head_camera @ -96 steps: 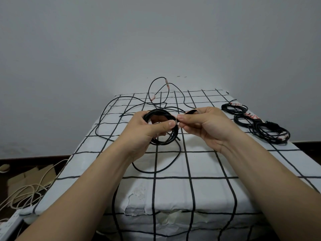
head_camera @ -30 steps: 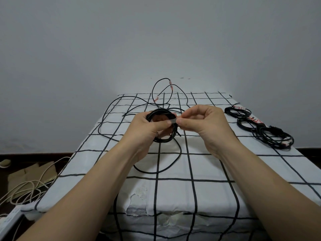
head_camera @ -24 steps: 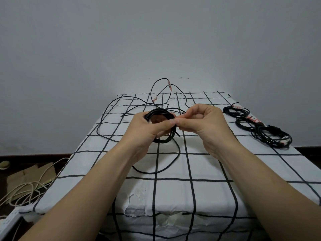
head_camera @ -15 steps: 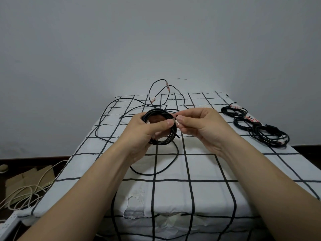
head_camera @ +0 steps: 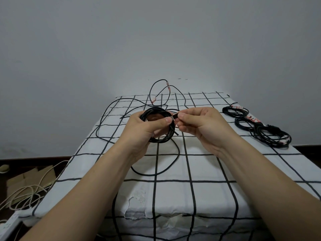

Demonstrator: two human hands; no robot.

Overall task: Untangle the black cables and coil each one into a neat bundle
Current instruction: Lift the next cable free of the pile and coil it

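I see the left hand [head_camera: 144, 129] with its grip clamped around the coiled black cable [head_camera: 165, 139] above the worktop [head_camera: 208, 171], while the right hand [head_camera: 201, 126] pinches its plug end [head_camera: 175, 116] just beside.

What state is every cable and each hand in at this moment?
Coil: wound, slack tail trailing onto the table.
Left hand: grips the coil.
Right hand: pinches the cable end beside the coil.
Loose cables: tangled, uncoiled, at the far end.
Three bundles: coiled, lying at the right.
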